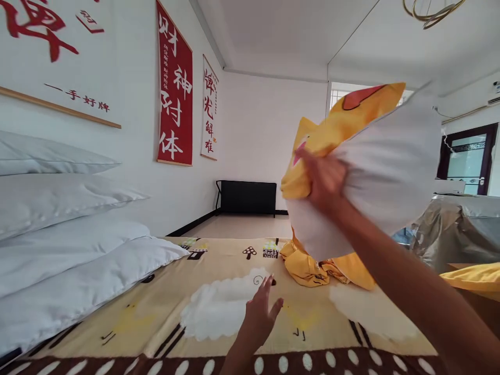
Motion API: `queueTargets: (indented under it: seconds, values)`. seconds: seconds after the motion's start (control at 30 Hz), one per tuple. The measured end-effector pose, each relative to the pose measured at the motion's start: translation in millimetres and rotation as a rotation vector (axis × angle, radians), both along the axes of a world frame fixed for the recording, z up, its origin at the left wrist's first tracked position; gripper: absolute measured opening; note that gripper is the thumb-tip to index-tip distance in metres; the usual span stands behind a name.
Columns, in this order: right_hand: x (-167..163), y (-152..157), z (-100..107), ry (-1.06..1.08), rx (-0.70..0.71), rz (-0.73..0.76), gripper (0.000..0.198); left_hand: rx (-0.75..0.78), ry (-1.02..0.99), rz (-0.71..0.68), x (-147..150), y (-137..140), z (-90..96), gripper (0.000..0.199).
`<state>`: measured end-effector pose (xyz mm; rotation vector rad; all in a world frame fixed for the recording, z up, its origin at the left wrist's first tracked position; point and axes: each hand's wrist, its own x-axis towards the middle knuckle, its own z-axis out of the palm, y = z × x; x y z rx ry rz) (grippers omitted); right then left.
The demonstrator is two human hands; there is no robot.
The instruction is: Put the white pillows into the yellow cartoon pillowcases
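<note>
My right hand (327, 179) is raised at the right, closed on a white pillow (394, 172) and the yellow cartoon-print pillowcase (363, 117) that lies over part of it. The pillow hangs tilted in the air above the bed. Below it, crumpled yellow cloth (308, 268) rests on the patterned blanket (219, 338); whether this belongs to the same pillowcase I cannot tell. Low in the middle, my left hand (262, 310) is open over the blanket, fingers apart and holding nothing.
A stack of several white pillows (78, 255) stands on the left. At the right edge lies another yellow cloth (474, 278), with a plastic-covered bulky object (445, 229) behind it. A black folded frame (248, 198) leans near the far wall.
</note>
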<state>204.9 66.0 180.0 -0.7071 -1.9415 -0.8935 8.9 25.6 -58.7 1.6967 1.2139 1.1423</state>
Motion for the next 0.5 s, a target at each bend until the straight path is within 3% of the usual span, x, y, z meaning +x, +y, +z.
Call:
queueTargets:
  seconds: [0.07,0.17,0.23,0.37,0.43,0.5]
  values:
    - [-38.3,10.2,-46.2,-0.189,0.019,0.045,0.027,-0.18,-0.324,-0.121,-12.2,3.1,6.0,0.072]
    - [-90.8,23.2,-115.0,-0.524,-0.002,0.107,0.024,-0.325,-0.847,-0.342,-27.6,5.8,6.2,0.073]
    - [-115.2,24.5,-158.4,-0.825,-0.048,0.114,0.028,-0.363,-1.175,-0.338,-33.5,12.5,-7.0,0.065]
    - [-141.2,7.8,-234.5,-0.917,-0.149,0.028,0.019,-0.384,-1.247,0.022,-37.9,36.4,-47.5,0.05]
    - [-151.4,-5.5,-258.8,-0.916,-0.221,-0.069,0.012,-0.405,-1.187,0.107,-39.0,46.6,-59.3,0.048]
    - [-161.3,-20.2,-270.2,-0.931,-0.285,-0.159,0.005,-0.386,-1.123,0.163,-40.0,52.0,-62.6,0.042]
